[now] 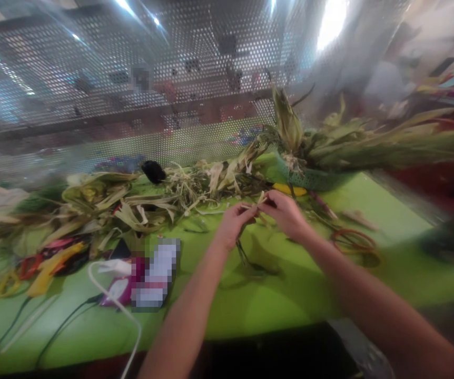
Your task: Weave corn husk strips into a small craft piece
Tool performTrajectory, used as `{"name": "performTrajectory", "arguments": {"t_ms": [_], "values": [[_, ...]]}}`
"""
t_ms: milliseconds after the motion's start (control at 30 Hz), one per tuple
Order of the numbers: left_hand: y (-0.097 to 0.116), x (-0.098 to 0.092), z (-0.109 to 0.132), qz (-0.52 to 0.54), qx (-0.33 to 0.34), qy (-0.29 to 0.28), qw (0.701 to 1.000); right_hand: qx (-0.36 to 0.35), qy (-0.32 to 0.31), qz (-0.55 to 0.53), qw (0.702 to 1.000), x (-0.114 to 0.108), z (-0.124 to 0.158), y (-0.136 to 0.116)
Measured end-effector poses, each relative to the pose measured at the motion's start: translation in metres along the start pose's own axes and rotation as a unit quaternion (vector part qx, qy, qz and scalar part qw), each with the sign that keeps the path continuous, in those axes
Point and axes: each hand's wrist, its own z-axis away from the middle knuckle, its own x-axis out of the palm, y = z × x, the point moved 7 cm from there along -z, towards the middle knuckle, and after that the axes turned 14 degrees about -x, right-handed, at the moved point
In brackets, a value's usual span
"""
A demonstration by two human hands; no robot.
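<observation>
Close together over the green table [211,321], both hands pinch at a thin pale strip of dried corn husk [261,198]. My left hand [233,225] is closed, thumb and fingertips on the strip's near side. Just to its right, my right hand [285,213] is closed too, its fingertips almost meeting the left ones. Below the left fingers hangs a dark green stem-like piece [243,255]; whether it joins the strip I cannot tell. Blur hides the exact grip. Behind the hands lies a heap of dried corn husks [219,179].
Orange-handled scissors [353,241] lie right of the hands. A green basket [317,179] holds long husks. At left are a yellow glue gun [55,269], a phone [158,273] and a white cable [137,321]. A perforated metal screen [132,110] stands behind.
</observation>
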Motion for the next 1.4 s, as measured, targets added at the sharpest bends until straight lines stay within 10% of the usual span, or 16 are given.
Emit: {"name": "performTrajectory", "arguments": {"t_ms": [400, 1067, 1267, 1400], "values": [[0.009, 0.003, 0.006, -0.088, 0.082, 0.025, 0.992, 0.092, 0.021, -0.103, 0.99, 0.009, 0.006, 0.005], [-0.004, -0.001, -0.002, 0.146, 0.047, 0.073, 0.985, 0.091, 0.033, -0.168, 0.981, 0.015, 0.007, 0.007], [0.003, -0.012, -0.003, 0.114, 0.051, 0.109, 0.986, 0.025, 0.064, -0.001, 0.998, -0.032, -0.005, -0.003], [0.008, -0.018, -0.003, 0.113, 0.051, 0.108, 0.986, 0.02, -0.049, 0.121, 0.991, -0.058, 0.002, -0.004]]}}
